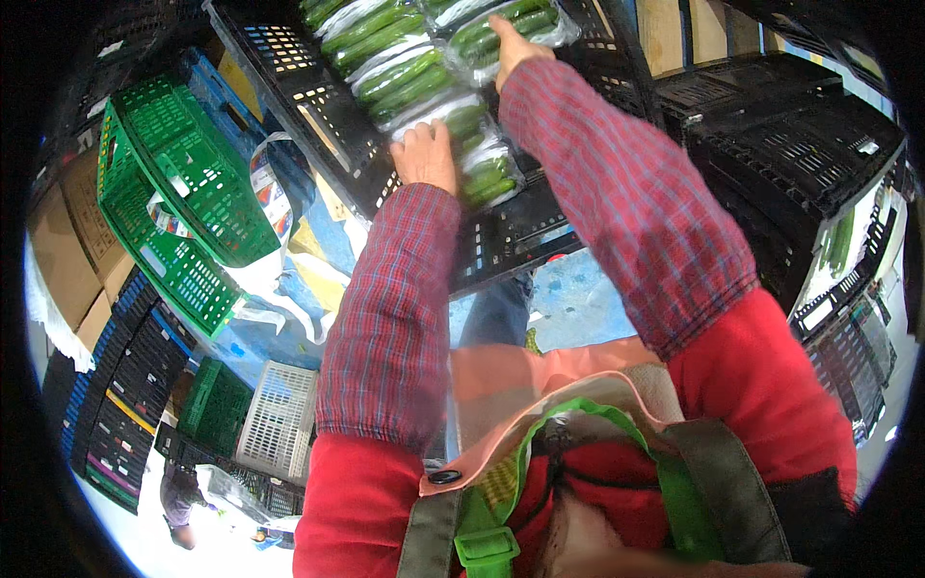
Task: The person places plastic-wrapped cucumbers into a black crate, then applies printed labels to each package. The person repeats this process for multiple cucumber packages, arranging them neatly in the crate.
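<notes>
Plastic-wrapped packs of cucumbers [405,79] lie in rows inside a black plastic crate [325,108]. My left hand [426,157] rests with bent fingers at the edge of a near pack [485,170]; whether it grips the pack cannot be told. Farther off and to the right, my right hand [517,50] has its thumb and fingers around the near end of another wrapped pack [506,32] at the crate's right side. Its fingers are partly hidden by the hand and pack. Both forearms wear checked sleeve covers.
Green plastic crates [209,188] stand at left, with paper strips [271,195] beside them. Black crates [773,137] are stacked at right. Lower left are more stacked crates [130,376], a white basket [278,419] and another person [181,498] farther off.
</notes>
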A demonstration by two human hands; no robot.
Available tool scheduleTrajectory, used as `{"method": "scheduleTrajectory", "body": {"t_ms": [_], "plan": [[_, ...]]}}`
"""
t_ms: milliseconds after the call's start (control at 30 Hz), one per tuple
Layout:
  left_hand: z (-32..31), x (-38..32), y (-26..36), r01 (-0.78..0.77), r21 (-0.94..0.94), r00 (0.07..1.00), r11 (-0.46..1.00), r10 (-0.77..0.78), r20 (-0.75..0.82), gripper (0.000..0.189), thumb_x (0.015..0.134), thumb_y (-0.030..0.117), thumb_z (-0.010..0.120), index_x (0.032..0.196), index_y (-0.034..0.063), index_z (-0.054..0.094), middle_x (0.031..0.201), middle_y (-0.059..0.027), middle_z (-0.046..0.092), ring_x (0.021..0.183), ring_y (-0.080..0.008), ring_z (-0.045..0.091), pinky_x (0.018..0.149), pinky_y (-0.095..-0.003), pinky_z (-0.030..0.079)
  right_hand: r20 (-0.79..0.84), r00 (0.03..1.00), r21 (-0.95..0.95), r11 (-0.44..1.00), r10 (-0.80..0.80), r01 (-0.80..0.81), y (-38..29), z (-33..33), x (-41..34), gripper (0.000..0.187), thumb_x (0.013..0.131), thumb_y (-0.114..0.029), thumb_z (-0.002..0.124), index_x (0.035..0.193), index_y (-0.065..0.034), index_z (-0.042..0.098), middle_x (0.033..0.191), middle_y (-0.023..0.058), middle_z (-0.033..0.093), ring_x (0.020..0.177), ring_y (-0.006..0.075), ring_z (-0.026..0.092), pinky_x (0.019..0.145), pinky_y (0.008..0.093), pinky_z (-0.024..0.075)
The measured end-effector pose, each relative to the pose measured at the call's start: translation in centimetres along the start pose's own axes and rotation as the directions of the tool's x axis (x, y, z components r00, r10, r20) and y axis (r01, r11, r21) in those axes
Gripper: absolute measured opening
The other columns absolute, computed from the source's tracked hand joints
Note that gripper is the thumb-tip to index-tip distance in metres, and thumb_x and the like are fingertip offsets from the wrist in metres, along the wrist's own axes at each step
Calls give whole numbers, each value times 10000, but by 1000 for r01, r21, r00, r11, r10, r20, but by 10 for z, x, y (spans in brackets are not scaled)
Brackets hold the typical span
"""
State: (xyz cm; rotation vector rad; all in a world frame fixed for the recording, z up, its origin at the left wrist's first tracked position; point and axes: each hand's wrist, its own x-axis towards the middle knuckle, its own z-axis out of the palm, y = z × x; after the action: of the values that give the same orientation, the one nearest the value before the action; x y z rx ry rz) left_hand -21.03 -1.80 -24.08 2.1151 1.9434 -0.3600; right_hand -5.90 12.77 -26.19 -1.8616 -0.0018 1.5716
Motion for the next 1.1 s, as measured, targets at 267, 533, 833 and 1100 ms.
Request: {"method": "scheduleTrajectory", "body": {"t_ms": [267,533,833,1100], "plan": [[-10,60,-3,-488,50,863,871,490,-123,446,878,207,618,1313,153,535,1320,-106,557,1231,-299,516,996,-494,399,429,883,104,982,-188,159,-37,-119,-233,630,773,-43,815,1334,-19,528,1217,86,660,1056,179,649,930,364,531],[47,104,11,-751,123,655,649,707,265,314,902,213,572,1187,139,680,1235,-78,595,1316,-285,496,1051,-540,384,671,742,-377,863,4,337,-150,-322,-356,993,589,-297,968,1398,30,494,1330,137,593,1230,206,541,1060,364,420],[19,47,19,-679,414,731,607,507,457,236,919,279,580,966,198,797,1080,-53,666,1139,-240,564,993,-499,388,293,765,-605,508,-574,613,-344,-531,-301,1012,669,-458,847,1469,1,429,1352,141,568,1213,244,558,1055,353,434],[-113,0,22,-441,313,854,841,284,437,494,643,138,821,1079,104,591,984,-113,647,989,-329,657,773,-432,583,508,828,-744,363,-238,561,-394,-566,-138,891,732,-249,810,1485,18,415,1388,167,563,1229,257,579,1086,356,433]]}}
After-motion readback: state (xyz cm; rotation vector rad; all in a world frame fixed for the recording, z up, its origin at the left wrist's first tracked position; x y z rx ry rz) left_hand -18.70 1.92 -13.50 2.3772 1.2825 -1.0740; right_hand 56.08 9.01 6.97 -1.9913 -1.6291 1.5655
